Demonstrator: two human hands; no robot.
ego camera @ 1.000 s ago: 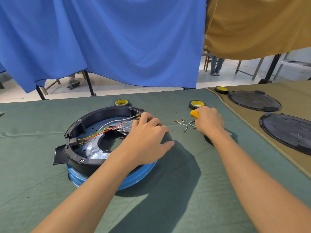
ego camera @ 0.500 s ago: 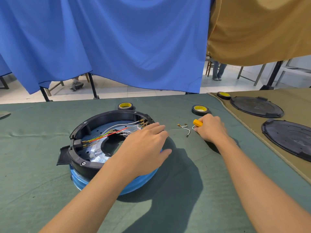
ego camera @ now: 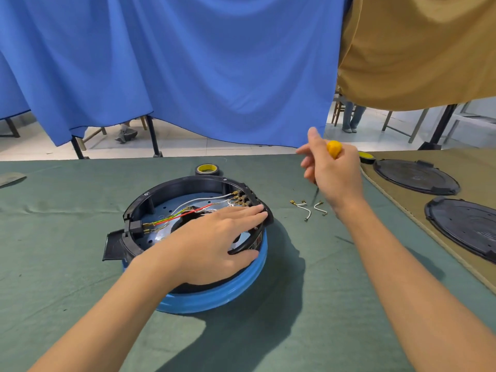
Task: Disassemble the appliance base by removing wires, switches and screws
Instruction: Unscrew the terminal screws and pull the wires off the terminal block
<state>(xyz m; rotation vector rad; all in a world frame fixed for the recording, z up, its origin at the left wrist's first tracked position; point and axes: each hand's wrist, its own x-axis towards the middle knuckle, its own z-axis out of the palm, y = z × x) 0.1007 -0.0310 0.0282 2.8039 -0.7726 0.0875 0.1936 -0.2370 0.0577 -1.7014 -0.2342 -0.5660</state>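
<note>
Screwdriver gripped above appliance base

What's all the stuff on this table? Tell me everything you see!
appliance base: one, black over blue, middle of green cloth
attached wires: several, white, red, yellow-green, inside the base
loose wires: two, white, on cloth right of base
tape rolls: two, yellow-black, far edge
lids: two, black, tan cloth at right
screwdriver: one, yellow handle, in right hand
curtains: two, blue and tan, behind
left hand: one, flat on the base
right hand: one, raised, gripping screwdriver
</note>
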